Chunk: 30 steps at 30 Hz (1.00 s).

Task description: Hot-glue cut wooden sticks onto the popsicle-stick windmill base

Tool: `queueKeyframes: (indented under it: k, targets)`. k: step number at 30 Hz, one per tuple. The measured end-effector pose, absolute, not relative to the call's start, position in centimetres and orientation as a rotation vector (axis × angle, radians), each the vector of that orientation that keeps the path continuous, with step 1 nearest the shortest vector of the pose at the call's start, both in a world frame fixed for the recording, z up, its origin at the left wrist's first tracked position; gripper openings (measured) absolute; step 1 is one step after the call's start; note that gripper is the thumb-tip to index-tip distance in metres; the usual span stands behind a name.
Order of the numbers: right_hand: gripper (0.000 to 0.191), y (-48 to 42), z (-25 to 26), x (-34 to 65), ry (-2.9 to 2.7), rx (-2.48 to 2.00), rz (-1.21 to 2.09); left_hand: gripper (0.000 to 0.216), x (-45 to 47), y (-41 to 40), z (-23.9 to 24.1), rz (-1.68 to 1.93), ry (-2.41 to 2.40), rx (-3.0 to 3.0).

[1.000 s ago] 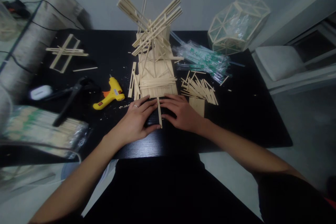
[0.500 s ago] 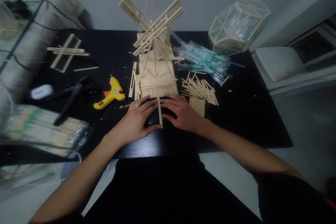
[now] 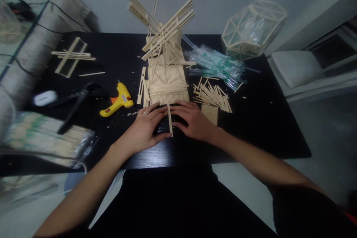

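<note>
Between my hands, a narrow bundle of thin wooden sticks [image 3: 170,122] lies flat on the black table, pointing toward me. My left hand [image 3: 146,126], with a ring on one finger, presses the bundle's left side with fingertips and thumb. From the right, the fingertips of my right hand [image 3: 193,121] press against it, so the sticks are pinched between both hands. Just beyond my fingers stands a windmill model [image 3: 167,39] with crossed stick blades on a slatted wooden base [image 3: 166,72]. Several loose sticks [image 3: 169,88] lie across the base's near end.
A yellow glue gun [image 3: 119,100] lies left, near a black tool [image 3: 74,108] and bagged sticks [image 3: 50,137]. To the right are a stick pile [image 3: 214,95], a small wooden panel [image 3: 209,114], plastic wrappers [image 3: 214,63] and a faceted frame [image 3: 253,26]. A stick frame [image 3: 71,57] sits back left.
</note>
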State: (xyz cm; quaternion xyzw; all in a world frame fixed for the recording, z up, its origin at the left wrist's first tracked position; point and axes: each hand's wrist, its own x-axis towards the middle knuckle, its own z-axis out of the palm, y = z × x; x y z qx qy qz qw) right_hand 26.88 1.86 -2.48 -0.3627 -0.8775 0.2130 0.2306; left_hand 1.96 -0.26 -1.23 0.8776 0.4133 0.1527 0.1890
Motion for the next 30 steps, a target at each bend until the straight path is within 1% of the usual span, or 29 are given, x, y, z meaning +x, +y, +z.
queueKeyframes:
  k: [6, 11, 17, 19, 23, 30]
  targets:
    - [0.030, 1.84, -2.46, 26.89, -2.400, -0.996, 0.605, 0.065, 1.99, -0.31, -1.09, 0.434, 1.148, 2.441]
    - [0.030, 1.85, -2.44, 26.89, -2.394, -1.001, 0.617, 0.066, 1.93, -0.34, -1.11, 0.446, 1.142, 2.431]
    - [0.030, 1.88, -2.68, 26.90, -2.389, -0.991, 0.598, 0.063, 1.93, -0.32, -1.07, 0.431, 1.142, 2.440]
    - [0.030, 1.90, -2.69, 26.89, -2.388, -0.989, 0.602, 0.057, 1.92, -0.34, -1.07, 0.432, 1.143, 2.426]
    - [0.028, 1.89, -2.59, 26.90, -2.388, -0.984, 0.607, 0.038, 1.87, -0.39, -1.20, 0.453, 1.143, 2.386]
    - [0.029, 1.89, -2.70, 26.91, -2.390, -0.992, 0.586, 0.037, 1.90, -0.40, -1.06, 0.443, 1.148, 2.359]
